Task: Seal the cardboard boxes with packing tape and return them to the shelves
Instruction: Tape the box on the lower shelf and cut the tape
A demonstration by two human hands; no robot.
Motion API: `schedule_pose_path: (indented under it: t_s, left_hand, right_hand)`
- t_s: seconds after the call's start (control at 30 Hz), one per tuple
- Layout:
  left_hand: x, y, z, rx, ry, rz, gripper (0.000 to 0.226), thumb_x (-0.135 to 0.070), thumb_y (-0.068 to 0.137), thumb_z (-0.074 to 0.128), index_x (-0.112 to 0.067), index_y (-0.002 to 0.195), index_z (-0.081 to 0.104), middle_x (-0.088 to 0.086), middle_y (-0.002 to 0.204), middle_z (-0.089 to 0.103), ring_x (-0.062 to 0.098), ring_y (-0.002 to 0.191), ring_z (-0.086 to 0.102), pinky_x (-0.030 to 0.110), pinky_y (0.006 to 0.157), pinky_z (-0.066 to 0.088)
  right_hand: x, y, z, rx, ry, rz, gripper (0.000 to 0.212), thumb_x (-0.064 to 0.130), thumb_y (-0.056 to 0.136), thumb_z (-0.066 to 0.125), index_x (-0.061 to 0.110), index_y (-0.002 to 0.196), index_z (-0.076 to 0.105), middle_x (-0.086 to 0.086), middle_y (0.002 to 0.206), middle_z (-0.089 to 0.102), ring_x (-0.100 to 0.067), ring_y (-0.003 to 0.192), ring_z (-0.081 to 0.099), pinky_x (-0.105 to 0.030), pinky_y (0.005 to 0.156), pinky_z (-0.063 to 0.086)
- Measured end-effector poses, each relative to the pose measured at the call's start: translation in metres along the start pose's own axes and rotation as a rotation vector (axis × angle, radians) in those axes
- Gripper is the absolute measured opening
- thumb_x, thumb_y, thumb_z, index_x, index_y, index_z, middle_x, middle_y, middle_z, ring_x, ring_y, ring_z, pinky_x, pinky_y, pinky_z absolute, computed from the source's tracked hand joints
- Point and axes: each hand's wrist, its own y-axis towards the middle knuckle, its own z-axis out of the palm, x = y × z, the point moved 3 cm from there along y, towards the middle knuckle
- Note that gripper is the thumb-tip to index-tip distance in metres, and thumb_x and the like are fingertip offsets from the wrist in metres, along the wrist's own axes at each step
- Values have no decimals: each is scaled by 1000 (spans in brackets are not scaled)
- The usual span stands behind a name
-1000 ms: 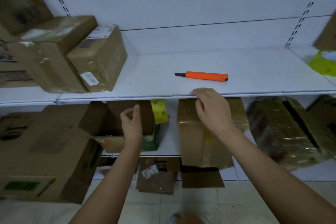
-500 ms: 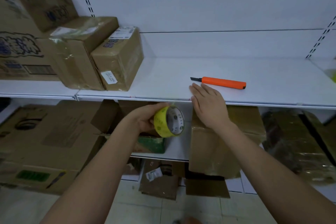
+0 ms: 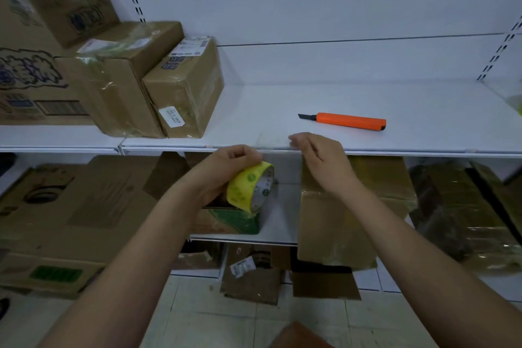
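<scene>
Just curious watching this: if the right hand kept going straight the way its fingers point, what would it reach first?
Its fingers point up-left along the front edge of the white shelf. The right hand would probably slide over bare shelf; the cardboard box lies farther left, though depth is unclear.

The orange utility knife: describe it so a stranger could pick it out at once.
Find the white upper shelf, with cardboard boxes stacked at its left end. On its bare stretch, beyond the right hand, lies the utility knife: a flat orange bar, dark blade pointing left.

Both forearms (image 3: 135, 257) bare, no sleeves, no gloves.
</scene>
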Motion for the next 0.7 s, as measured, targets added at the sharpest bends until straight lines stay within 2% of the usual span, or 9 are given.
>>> schedule_pose_path:
  t_s: [0.1, 0.13, 0.2, 0.3, 0.4, 0.47, 0.53, 0.6, 0.7]
  left_hand:
    - [7, 8, 18, -28, 222, 90, 7, -22, 93, 68, -15, 91, 67, 11, 92, 72, 21, 83, 66, 28, 70, 54]
    - [8, 9, 24, -14, 297, 120, 7, -24, 93, 68, -17, 93, 68, 10, 94, 74, 19, 82, 68, 29, 72, 54]
    - [9, 13, 36, 33, 400, 173, 3, -27, 94, 68, -25, 92, 69, 3, 93, 76, 12, 79, 70, 28, 71, 55]
    - [5, 18, 56, 89, 588, 291, 6, -29, 96, 65, -30, 100, 70, -4, 88, 72, 0, 74, 64, 15, 63, 48]
    - [3, 27, 69, 178, 689, 320, 43, -38, 94, 66, -41, 134, 51, -4, 85, 68, -1, 72, 63, 17, 62, 47]
    - [1, 31, 74, 268, 698, 319, 60, -44, 89, 68, -43, 143, 41, -2, 81, 64, 2, 71, 61, 23, 63, 50]
    - [2, 34, 81, 349, 737, 365, 65, -49, 84, 70, -41, 143, 45, 3, 82, 60, 4, 71, 57, 31, 66, 50]
    - [9, 38, 80, 376, 820, 424, 59, -50, 83, 71, -41, 137, 51, -1, 87, 61, 6, 74, 59, 29, 67, 51]
    - [22, 47, 52, 272, 960, 473, 45, -62, 80, 67, -43, 120, 62, -14, 99, 68, 1, 86, 65, 31, 76, 55]
  right_hand:
    - [19, -16, -4, 69, 385, 195, 56, 64, 94, 48, 13, 95, 72, 3, 83, 75, -14, 77, 72, -26, 71, 56]
    - [19, -19, -5, 88, 429, 252, 50, 59, 92, 55, 12, 95, 72, 0, 81, 75, -13, 73, 71, -25, 67, 56]
    - [15, -26, -11, 50, 460, 313, 26, 33, 91, 69, 8, 94, 72, -3, 77, 73, -5, 62, 66, -19, 59, 52]
    - [1, -41, -23, -78, 461, 358, 9, 12, 89, 72, 4, 84, 73, -7, 69, 69, -6, 54, 58, -17, 54, 48]
    - [-20, -65, -43, -184, 530, 466, 9, 8, 90, 70, 2, 83, 74, -4, 67, 70, -4, 52, 56, -15, 53, 47]
    - [-33, -82, -55, -235, 577, 527, 8, 6, 89, 70, 0, 86, 75, -3, 65, 70, -4, 51, 55, -16, 53, 48]
    - [-43, -97, -63, -279, 575, 563, 8, 6, 88, 71, 6, 82, 76, -1, 63, 71, -5, 51, 56, -17, 53, 49]
    - [-61, -111, -75, -388, 545, 612, 9, 8, 87, 73, 9, 79, 76, -4, 65, 71, -9, 55, 57, -22, 57, 51]
    - [-98, -139, -112, -618, 578, 729, 8, 10, 86, 74, 9, 78, 76, -8, 70, 71, -19, 69, 61, -38, 76, 56]
